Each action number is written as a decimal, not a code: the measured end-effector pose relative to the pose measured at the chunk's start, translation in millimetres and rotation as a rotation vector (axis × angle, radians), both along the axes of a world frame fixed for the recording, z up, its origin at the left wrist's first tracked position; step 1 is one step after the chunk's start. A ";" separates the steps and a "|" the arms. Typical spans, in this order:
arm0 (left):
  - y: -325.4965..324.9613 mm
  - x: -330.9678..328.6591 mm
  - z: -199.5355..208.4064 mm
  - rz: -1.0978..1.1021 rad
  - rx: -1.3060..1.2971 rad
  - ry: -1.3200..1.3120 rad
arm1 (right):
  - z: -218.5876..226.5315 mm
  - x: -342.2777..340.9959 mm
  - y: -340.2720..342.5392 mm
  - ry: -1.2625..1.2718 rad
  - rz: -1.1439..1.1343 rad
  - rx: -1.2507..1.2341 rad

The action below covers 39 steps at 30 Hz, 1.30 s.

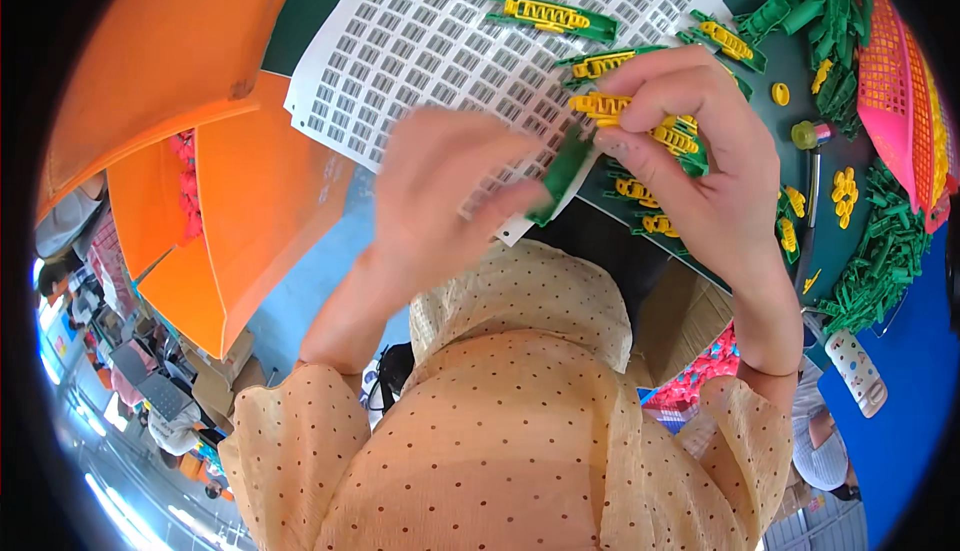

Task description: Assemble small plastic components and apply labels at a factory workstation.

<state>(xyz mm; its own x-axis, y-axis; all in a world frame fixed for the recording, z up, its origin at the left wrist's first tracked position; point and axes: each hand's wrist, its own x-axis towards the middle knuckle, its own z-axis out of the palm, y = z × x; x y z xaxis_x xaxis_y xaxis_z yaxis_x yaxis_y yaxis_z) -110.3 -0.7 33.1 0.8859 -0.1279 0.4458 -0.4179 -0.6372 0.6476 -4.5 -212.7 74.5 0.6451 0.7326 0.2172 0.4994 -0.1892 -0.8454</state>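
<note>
Mid-frame, the right hand pinches a yellow toothed strip; I can't tell if the blurred left hand grips that green shell. Best align them.

Ylw pc nr grn pc

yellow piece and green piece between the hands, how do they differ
The yellow piece lies nearly level in the picture; the green piece slants steeply. The yellow piece shows ridges; the green piece is too blurred for such detail. The right hand pinches the yellow piece; the green piece is by the left hand. Both are longer than wide.
</note>
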 end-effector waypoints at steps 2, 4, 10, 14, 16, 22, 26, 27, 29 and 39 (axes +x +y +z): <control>-20.4 -11.4 1.8 -0.006 0.043 0.065 | -6.2 1.8 0.2 0.022 -0.014 0.025; -35.8 -12.9 -3.3 0.026 0.137 0.107 | -9.5 1.9 -2.6 0.064 -0.042 0.066; -22.7 -0.4 -19.8 0.056 0.100 -0.020 | -6.3 -3.5 -8.2 0.036 -0.043 0.018; -13.3 1.9 -13.7 0.072 0.079 -0.126 | -4.4 -5.2 -8.0 -0.046 -0.038 -0.026; -4.1 -6.3 -5.1 0.141 0.091 -0.047 | -5.4 -6.8 -7.0 -0.064 -0.061 -0.018; -0.3 -7.5 -6.2 0.205 0.161 0.042 | -8.6 -12.5 2.9 -0.062 -0.010 -0.018; 0.8 1.5 -5.5 0.236 0.200 0.026 | -13.1 -15.8 10.6 -0.132 -0.021 -0.104; 2.2 2.7 -5.3 0.249 0.205 0.027 | -14.2 -13.7 11.1 -0.275 -0.020 -0.173; 5.2 7.0 -5.1 0.276 0.170 0.002 | -15.0 -12.0 12.5 -0.417 -0.018 -0.242; -2.0 -5.0 -0.2 0.320 0.077 0.162 | -7.1 -11.1 17.8 -0.279 -0.124 -0.188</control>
<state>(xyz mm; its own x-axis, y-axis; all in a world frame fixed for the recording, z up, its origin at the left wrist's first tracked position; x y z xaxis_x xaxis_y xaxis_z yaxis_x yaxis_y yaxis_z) -115.3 -2.7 33.0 0.9449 0.1390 0.2962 -0.0857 -0.7686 0.6340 -15.6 -195.0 67.4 0.6665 0.6964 0.2661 0.6694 -0.4020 -0.6247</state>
